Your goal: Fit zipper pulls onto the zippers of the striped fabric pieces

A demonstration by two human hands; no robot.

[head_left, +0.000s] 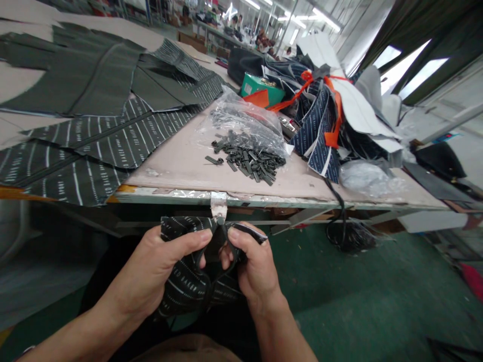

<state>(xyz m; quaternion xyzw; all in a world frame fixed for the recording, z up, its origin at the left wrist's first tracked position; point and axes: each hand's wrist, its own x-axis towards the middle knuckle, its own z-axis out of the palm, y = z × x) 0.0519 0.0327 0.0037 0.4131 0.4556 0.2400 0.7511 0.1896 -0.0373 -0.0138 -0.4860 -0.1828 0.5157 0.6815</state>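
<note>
"Looking down from my remote seat, I find the cloth (190, 289) pinched in the left hand (151, 266) and the right hand (259, 269) alike, below the tabletop (181, 171). What does it turn on?"

"On the tab (219, 204), I'd judge. It juts from the tabletop's front edge, long axis running down toward the hands, and its lower end sits just ahead of the gap between them."

"Which hand is nearer?"

"Neither, clearly. From my view, the left hand grips the cloth just left of the tab's end, the right hand just right of it, each with its thumb uppermost."

"And the cloth's own lie?"

"It spans the two hands and hangs below them, folded, so I can't name one long axis. Its upper edges slant together toward the tab. Whether they're caught there or merely close, I can't tell."

"Anything beyond?"

"A pile of small dark pieces (258, 163) on the tabletop, past the tab, partly under a clear bag (241, 118)."
</note>
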